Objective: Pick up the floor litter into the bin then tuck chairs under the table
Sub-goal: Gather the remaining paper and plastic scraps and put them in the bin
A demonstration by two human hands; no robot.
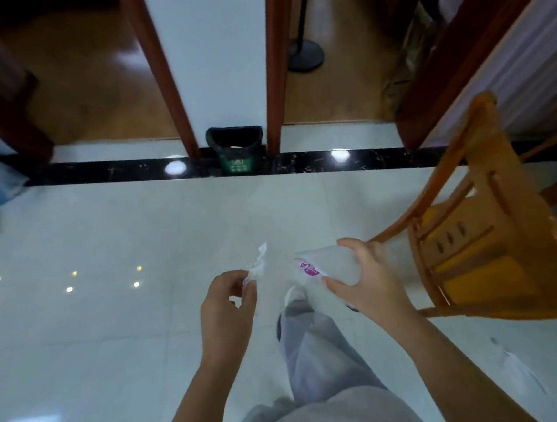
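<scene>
The litter is in hand, not yet binned: a crumpled white scrap [258, 263] is pinched in the fingertips of the left hand [226, 308], and a white plastic bag with a purple print [326, 267] is gripped by the right hand [365, 280], thumb on top and fingers curled underneath. Both hands are closed on their pieces, held above the pale tiled floor [105, 242]. The bin [235, 149], dark with a green front, stands well ahead against the white pillar, its mouth open. By my reading this is the carry step; next comes walking to the bin and releasing both pieces over its opening. The wooden chair [480, 226] just right of the right hand is not yet tucked in.
</scene>
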